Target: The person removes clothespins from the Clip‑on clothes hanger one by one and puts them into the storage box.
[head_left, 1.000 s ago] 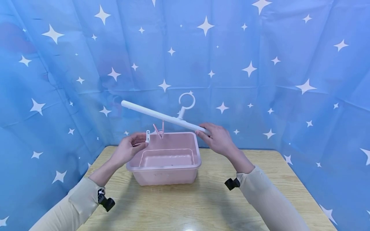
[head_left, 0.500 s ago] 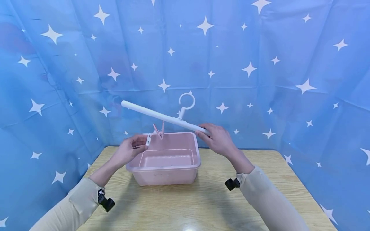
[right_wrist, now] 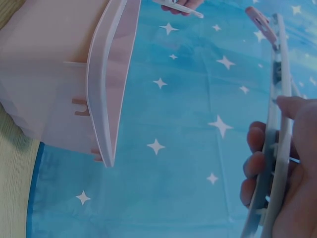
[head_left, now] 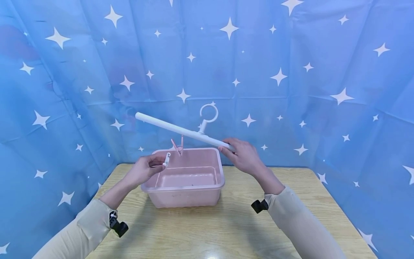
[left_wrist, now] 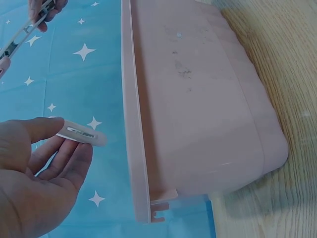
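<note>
My left hand (head_left: 145,169) pinches a small white plastic clip (head_left: 166,160) between thumb and fingers, over the left part of a pink basin (head_left: 184,197). In the left wrist view the clip (left_wrist: 81,133) shows a long slot along its face. My right hand (head_left: 244,156) grips the right end of a white clothes hanger (head_left: 174,127), a straight bar with a ring-shaped hook. The bar slants up to the left above the basin. From its underside hangs a pink clothespin (head_left: 182,142), close to the left hand. The right wrist view shows the hanger as two parallel rails.
The basin stands on a wood-grain table (head_left: 207,230), its near wall marked with faint scuffs. A blue curtain (head_left: 258,64) with white stars closes off the back and both sides. Each wrist carries a small black camera (head_left: 260,206).
The white clip has turned in my left fingers, its top tipping to the right, and it sits slightly lower. The right hand, hanger and pink clothespin have stayed put.
</note>
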Available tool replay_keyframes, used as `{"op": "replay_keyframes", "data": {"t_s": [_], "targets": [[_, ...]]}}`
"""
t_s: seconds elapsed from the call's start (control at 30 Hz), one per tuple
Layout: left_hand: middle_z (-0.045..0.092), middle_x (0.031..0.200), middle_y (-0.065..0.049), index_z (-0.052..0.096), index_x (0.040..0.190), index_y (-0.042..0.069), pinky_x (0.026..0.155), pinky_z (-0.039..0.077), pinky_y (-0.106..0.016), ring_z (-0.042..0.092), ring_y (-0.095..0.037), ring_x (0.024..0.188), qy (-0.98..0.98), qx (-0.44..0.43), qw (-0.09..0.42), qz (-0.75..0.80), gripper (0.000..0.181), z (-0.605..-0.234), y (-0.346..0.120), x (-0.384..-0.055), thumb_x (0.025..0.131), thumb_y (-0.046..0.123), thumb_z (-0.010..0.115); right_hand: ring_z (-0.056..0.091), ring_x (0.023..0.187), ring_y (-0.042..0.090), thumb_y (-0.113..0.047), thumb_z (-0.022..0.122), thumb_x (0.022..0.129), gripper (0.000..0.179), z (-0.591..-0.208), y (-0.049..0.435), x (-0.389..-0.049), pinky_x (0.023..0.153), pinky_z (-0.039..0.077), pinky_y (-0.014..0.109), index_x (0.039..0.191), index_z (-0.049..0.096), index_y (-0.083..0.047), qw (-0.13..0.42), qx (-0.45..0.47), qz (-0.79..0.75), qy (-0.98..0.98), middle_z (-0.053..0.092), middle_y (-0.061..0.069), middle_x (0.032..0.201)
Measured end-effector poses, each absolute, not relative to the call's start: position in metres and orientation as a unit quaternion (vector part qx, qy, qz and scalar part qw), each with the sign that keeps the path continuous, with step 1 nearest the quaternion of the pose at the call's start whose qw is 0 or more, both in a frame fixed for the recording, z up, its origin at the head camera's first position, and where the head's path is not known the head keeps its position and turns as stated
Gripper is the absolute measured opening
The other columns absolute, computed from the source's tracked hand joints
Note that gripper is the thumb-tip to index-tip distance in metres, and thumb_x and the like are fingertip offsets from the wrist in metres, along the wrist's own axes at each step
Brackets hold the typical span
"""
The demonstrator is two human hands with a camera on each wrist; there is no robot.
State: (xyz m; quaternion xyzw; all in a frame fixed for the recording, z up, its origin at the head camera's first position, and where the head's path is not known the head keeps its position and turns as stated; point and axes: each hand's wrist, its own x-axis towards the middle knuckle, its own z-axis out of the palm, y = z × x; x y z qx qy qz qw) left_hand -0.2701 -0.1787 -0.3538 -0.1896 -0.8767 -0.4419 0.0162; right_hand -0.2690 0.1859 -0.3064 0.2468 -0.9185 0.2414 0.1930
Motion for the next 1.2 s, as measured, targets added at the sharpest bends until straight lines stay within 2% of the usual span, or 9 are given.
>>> {"op": "replay_keyframes", "data": {"t_s": [0.27, 0.53, 0.73, 1.0, 1.2], "targets": [[0.061, 0.137, -0.020, 0.057, 0.137, 0.001, 0.096, 0.055, -0.036, 0.061, -0.039, 0.125, -0.868, -0.200, 0.003, -0.454, 0.039, -0.3536, -0.1794, -0.2691, 0.099, 0.008, 0.060, 0.060, 0.082, 0.020, -0.045, 0.051, 0.103, 0.037, -0.3067, 0.1856, -0.2690, 0.069, 0.046, 0.036, 0.124, 0.065, -0.018, 0.192, 0.245, 0.242, -0.919, 0.068, 0.000, 0.107], [0.066, 0.133, -0.013, 0.061, 0.135, 0.009, 0.097, 0.054, -0.041, 0.065, -0.029, 0.120, -0.875, -0.191, 0.024, -0.444, 0.036, -0.3517, -0.1791, -0.2702, 0.101, 0.021, 0.061, 0.060, 0.083, 0.020, -0.044, 0.051, 0.103, 0.037, -0.3054, 0.1847, -0.2681, 0.069, 0.047, 0.038, 0.125, 0.065, -0.018, 0.191, 0.245, 0.242, -0.919, 0.069, 0.001, 0.108], [0.066, 0.132, -0.010, 0.061, 0.135, 0.014, 0.100, 0.053, -0.044, 0.064, -0.027, 0.123, -0.879, -0.182, 0.024, -0.441, 0.036, -0.3492, -0.1793, -0.2693, 0.102, 0.027, 0.058, 0.062, 0.086, 0.021, -0.045, 0.051, 0.103, 0.038, -0.3058, 0.1842, -0.2678, 0.071, 0.048, 0.039, 0.126, 0.065, -0.019, 0.188, 0.242, 0.244, -0.920, 0.069, 0.001, 0.113], [0.064, 0.134, -0.018, 0.057, 0.139, 0.011, 0.102, 0.051, -0.044, 0.061, -0.032, 0.126, -0.865, -0.186, 0.015, -0.465, 0.038, -0.3473, -0.1806, -0.2688, 0.104, 0.026, 0.054, 0.062, 0.087, 0.021, -0.045, 0.051, 0.103, 0.038, -0.3060, 0.1835, -0.2680, 0.072, 0.048, 0.040, 0.126, 0.065, -0.018, 0.188, 0.241, 0.242, -0.921, 0.069, 0.002, 0.114], [0.059, 0.140, -0.018, 0.055, 0.142, 0.012, 0.101, 0.052, -0.036, 0.059, -0.032, 0.129, -0.847, -0.188, -0.002, -0.498, 0.041, -0.3447, -0.1783, -0.2683, 0.105, 0.031, 0.052, 0.061, 0.086, 0.021, -0.045, 0.051, 0.103, 0.038, -0.3065, 0.1840, -0.2679, 0.071, 0.047, 0.038, 0.126, 0.065, -0.018, 0.185, 0.241, 0.241, -0.922, 0.068, 0.002, 0.112]]}}
